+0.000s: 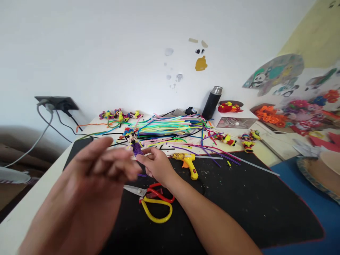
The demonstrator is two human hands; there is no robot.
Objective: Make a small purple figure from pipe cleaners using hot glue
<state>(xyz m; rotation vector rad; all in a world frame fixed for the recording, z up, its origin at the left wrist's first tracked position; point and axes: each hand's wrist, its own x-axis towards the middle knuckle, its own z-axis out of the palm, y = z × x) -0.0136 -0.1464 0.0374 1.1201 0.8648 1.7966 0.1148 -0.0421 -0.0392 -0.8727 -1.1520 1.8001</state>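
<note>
My right hand (156,164) pinches a small pipe-cleaner doll (136,148) by its purple lower body; the doll stands upright with a blue and red hat and a pale face. Close to the camera, my left hand (92,184) is raised and slightly blurred. Its fingers are loosely curved with the thumb apart, and nothing shows in it. Scissors (156,203) with one red and one yellow handle lie on the black mat (239,205) beneath my right wrist. A yellow hot glue gun (188,163) rests on the mat to the right of that hand.
Many coloured pipe cleaners (164,125) are heaped along the back. Finished dolls lie left and right of the heap. A black thermos (212,102) leans by a white box (236,118). Cables hang from a power strip (57,103) at left. A round basket (318,177) stands at right.
</note>
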